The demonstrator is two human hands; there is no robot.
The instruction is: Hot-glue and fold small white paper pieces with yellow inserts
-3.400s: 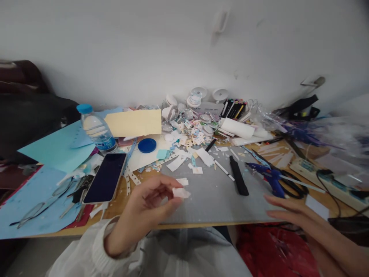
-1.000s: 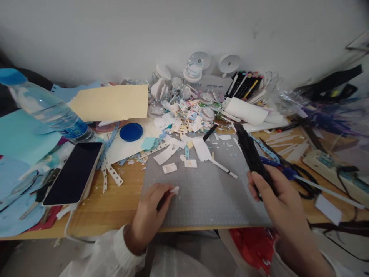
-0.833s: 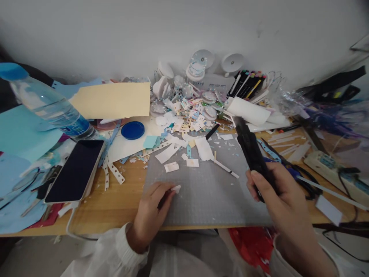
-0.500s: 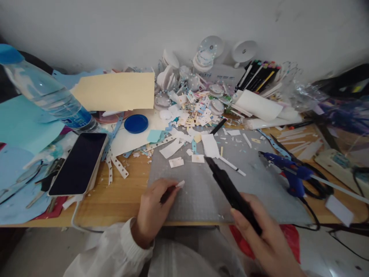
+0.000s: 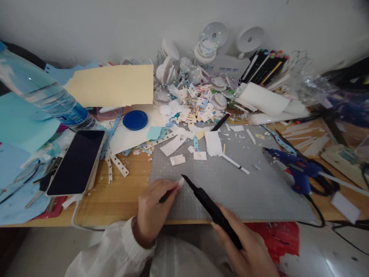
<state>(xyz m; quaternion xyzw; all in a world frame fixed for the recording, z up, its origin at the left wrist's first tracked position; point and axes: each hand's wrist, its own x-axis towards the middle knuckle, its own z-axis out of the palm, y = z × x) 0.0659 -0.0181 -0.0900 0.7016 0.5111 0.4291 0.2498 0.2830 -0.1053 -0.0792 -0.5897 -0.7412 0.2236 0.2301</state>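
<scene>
Between the thumb and fingertips of my left hand (image 5: 155, 206) is a small white piece of paper (image 5: 181, 181), just above the grey cutting mat (image 5: 230, 196). My right hand (image 5: 240, 240) is closed around a black utility knife (image 5: 215, 209), whose dark blade points up and left. The blade's tip is right beside the white piece; whether it touches cannot be made out. Two small paper pieces (image 5: 177, 160) lie on the mat beyond my left hand. Farther back are a white paper scrap (image 5: 213, 143) and a thin white stick (image 5: 235, 164) with a dark band.
A phone (image 5: 77, 163) and a tilted water bottle (image 5: 54, 96) stand at the left. Paper cutouts (image 5: 201, 104) are heaped at the back near a blue lid (image 5: 135, 120). On the right lies a blue glue gun (image 5: 294, 165) with its cord.
My right hand has brought the knife leftward and a little down, so its blade tip now meets the white piece in view. My left hand has stayed nearly still; the view has shifted slightly.
</scene>
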